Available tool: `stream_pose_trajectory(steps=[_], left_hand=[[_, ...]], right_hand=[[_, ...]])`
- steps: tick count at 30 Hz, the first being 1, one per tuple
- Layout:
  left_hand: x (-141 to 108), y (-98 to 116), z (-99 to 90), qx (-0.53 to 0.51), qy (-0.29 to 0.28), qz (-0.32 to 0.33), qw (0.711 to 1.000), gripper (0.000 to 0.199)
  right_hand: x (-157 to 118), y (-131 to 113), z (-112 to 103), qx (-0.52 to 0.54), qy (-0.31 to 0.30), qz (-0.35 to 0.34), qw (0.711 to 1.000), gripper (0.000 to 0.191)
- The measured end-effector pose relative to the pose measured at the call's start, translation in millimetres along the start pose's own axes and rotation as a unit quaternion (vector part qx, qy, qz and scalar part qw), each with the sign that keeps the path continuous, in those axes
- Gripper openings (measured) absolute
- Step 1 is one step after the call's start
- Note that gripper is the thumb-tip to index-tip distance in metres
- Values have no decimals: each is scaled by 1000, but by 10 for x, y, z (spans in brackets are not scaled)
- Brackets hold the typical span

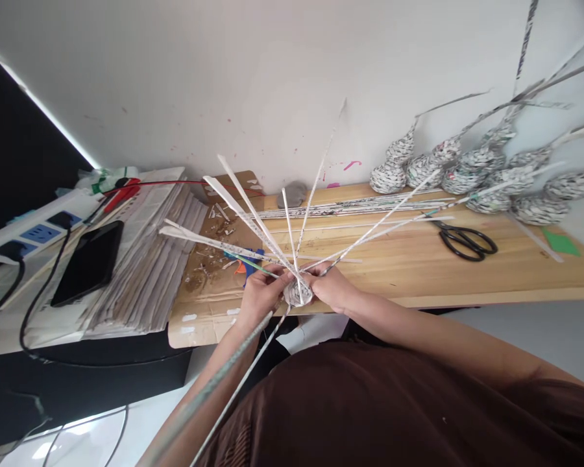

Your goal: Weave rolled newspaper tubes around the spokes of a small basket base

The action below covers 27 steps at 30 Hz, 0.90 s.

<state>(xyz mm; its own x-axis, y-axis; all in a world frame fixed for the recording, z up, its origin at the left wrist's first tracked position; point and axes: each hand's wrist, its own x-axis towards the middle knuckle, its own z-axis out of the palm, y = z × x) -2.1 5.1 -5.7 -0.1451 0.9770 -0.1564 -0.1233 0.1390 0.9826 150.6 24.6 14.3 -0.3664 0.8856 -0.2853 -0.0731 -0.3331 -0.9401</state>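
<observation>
A small round weave of rolled newspaper (298, 295) sits between my hands at the table's front edge. Long paper tubes (257, 224) fan out from it in several directions, some reaching back toward my body. My left hand (265, 292) is closed on the weave's left side, fingers at the base of the tubes. On the right side, my right hand (331, 288) grips the weave, its fingertips partly hidden behind the tubes. Just beyond my left hand lies a blue and orange tool (253, 264), partly covered.
Black-handled scissors (467, 243) lie on the wooden table (384, 279). Several woven newspaper gourds (389, 175) stand at the back right. Loose paper tubes (340, 209) lie along the wall. At left are a newspaper stack (150, 272), a phone (88, 263) and a power strip (41, 230) with cables.
</observation>
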Motion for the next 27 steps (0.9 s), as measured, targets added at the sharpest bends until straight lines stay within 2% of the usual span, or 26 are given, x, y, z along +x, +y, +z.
stream_pose_trajectory(steps=[3, 6, 9, 12, 17, 20, 23, 27], left_hand=[[18, -8, 0, -8, 10, -18, 1000, 38], [19, 6, -11, 24, 31, 25, 999, 30], [18, 16, -45, 76, 10, 52, 996, 23], [20, 7, -66, 106, 5, 43, 993, 27], [12, -4, -29, 94, 32, 47, 994, 26], [-15, 39, -3, 132, 51, 72, 987, 23], [-50, 117, 14, 180, 88, 104, 974, 19], [-46, 164, 16, 151, 106, 128, 974, 19]], right_hand=[[-4, -6, 0, -14, 0, 8, 1000, 34], [-1, -10, 3, -19, 4, 8, 1000, 32], [5, -10, 0, -27, 10, 6, 1000, 28], [8, -7, -9, -35, 9, 7, 999, 22], [12, 17, -31, -40, -6, 2, 999, 22], [6, 11, -33, -43, -19, -2, 999, 27], [-23, -37, -24, -47, -23, 22, 998, 23], [-70, -107, -46, -68, -30, 56, 996, 19]])
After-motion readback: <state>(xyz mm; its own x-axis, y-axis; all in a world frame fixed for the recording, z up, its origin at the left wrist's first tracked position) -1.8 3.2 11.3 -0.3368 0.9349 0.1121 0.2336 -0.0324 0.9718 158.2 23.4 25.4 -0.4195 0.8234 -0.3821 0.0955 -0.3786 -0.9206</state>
